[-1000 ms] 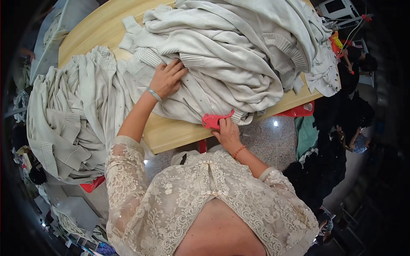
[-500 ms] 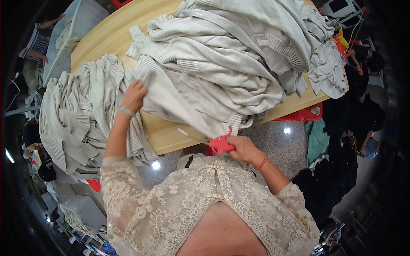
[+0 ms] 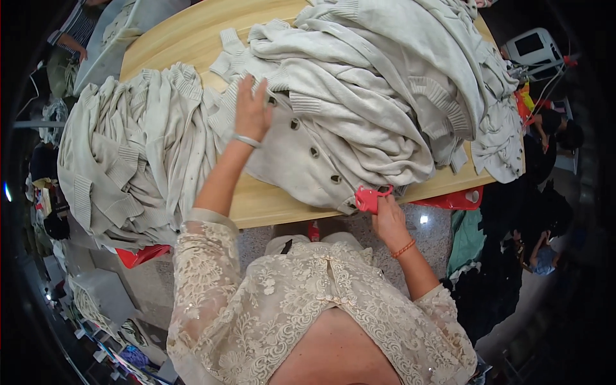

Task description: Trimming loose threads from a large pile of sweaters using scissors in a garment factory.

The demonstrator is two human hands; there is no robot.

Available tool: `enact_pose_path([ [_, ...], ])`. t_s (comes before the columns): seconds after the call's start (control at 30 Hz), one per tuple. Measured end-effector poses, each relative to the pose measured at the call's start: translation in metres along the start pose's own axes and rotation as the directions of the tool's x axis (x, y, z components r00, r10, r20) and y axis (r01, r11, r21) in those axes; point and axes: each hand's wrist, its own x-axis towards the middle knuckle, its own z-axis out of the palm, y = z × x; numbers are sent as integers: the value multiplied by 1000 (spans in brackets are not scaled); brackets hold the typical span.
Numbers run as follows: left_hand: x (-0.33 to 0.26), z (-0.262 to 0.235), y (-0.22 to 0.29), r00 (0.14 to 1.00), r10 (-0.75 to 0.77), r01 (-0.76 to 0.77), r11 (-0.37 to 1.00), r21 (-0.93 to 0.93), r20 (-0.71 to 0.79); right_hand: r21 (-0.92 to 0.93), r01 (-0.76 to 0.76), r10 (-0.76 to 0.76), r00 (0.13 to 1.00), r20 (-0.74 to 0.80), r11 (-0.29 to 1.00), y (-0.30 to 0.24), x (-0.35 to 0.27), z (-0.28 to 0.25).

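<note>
A pale grey knitted cardigan (image 3: 279, 157) lies on the table in front of me, its row of dark buttons running slantwise toward my right hand. My left hand (image 3: 253, 114) is open, fingers apart, over the cardigan's upper left part; whether it touches the cloth I cannot tell. My right hand (image 3: 389, 221) is closed round red-handled scissors (image 3: 367, 200) at the table's near edge, by the cardigan's lower end. The blades do not show clearly. Beyond the cardigan rises a large heap of like knitwear (image 3: 359, 96).
Another pile of grey knitwear (image 3: 128, 154) hangs over the table's left side. The wooden table (image 3: 173, 38) has a curved far edge. Red plastic (image 3: 455, 200) shows under its right edge, near green cloth (image 3: 465, 240) and a black heap (image 3: 494, 282). Other people are at the far left and right.
My left hand has moved right and opened. My right hand has moved right and slightly away from me with the scissors. The cardigan now lies flatter, with its buttons showing.
</note>
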Motion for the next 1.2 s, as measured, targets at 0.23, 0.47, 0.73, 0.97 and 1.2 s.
enact_pose_path([
  [0.23, -83, 26, 60, 950, -118, 145, 987, -74, 288, 34, -132, 135, 986, -102, 991, -8, -26, -17],
  [0.47, -25, 37, 50, 996, -21, 39, 978, -205, 90, 26, -63, 67, 983, -171, 998, -32, -11, -31],
  [0.73, -16, 36, 8, 996, 43, -64, 942, -329, -73, 326, 71, 21, 962, -271, 943, -44, 15, -52],
  [0.97, -5, 37, -28, 992, -126, 127, 992, -28, 33, 127, 148, -141, 988, -64, 981, -59, 52, -33],
  [1.2, -7, 44, -39, 988, -88, 77, 993, 86, 130, 88, 139, -143, 989, 47, 986, -111, 124, -37],
])
